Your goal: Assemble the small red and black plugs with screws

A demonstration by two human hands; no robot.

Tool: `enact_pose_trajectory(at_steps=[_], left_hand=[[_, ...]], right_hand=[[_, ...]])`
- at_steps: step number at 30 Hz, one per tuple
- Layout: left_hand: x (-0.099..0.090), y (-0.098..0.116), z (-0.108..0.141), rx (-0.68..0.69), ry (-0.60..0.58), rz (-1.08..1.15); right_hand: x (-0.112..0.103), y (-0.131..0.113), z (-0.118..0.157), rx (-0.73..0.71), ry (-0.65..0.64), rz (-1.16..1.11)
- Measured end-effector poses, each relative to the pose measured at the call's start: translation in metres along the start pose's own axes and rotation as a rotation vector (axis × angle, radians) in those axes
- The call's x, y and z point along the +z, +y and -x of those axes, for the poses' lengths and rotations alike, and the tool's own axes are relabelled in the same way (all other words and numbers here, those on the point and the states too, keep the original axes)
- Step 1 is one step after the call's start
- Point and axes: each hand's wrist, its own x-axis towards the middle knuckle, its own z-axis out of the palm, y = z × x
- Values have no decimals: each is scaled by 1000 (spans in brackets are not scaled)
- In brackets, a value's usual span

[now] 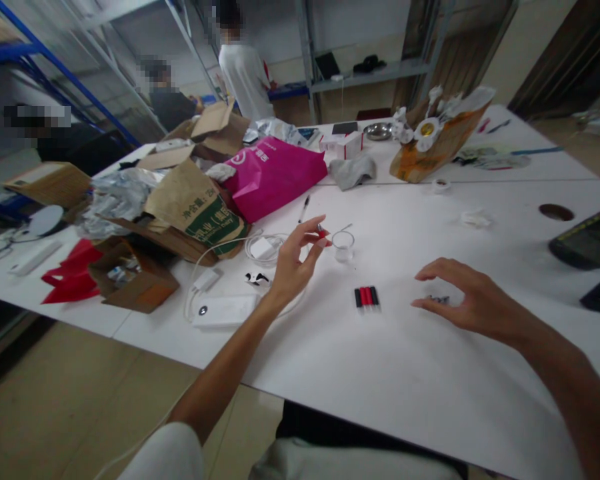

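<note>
My left hand [296, 261] is raised over the table, pinching a small red piece [323, 234] with a metallic end between thumb and fingers. A small clear cup [344, 252] stands just beyond it, with a thin wire loop [350, 233] at its top. My right hand [473, 297] is open, thumb and fingers apart in a C shape. Small metallic pieces [437, 300] show in its gap, seemingly lying on the table. Between my hands, several short red and black cylinders [367, 298] with pale tips lie side by side in a row.
Left stand a white power bank [225, 311], a coiled white cable [263, 248] and a small cardboard box [133, 277]. Farther back are a magenta bag [277, 177], a grey cloth [353, 171] and a pen [304, 209]. Dark devices [587, 237] sit right. People are behind the table.
</note>
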Motion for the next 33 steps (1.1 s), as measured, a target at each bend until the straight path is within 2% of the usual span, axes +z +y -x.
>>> enact_pose_trajectory(at_steps=[6, 14, 19, 24, 27, 31, 33], left_hand=[[0, 0, -30, 15, 3, -162], [3, -20, -42, 194, -164, -505], [1, -26, -39, 208, -207, -530], [0, -29, -38, 218, -194, -498], [0, -22, -35, 226, -155, -483], [6, -3, -12, 252, -99, -356], [11, 3, 5, 270, -216, -259]], right_hand=[[2, 16, 8, 40, -95, 47], [1, 12, 5, 16, -176, 66], [2, 10, 2, -29, -67, 45], [1, 0, -2, -39, 60, 15], [-1, -8, -4, -27, 107, -5], [0, -11, -6, -22, 157, -15], [1, -11, -5, -22, 182, -4]])
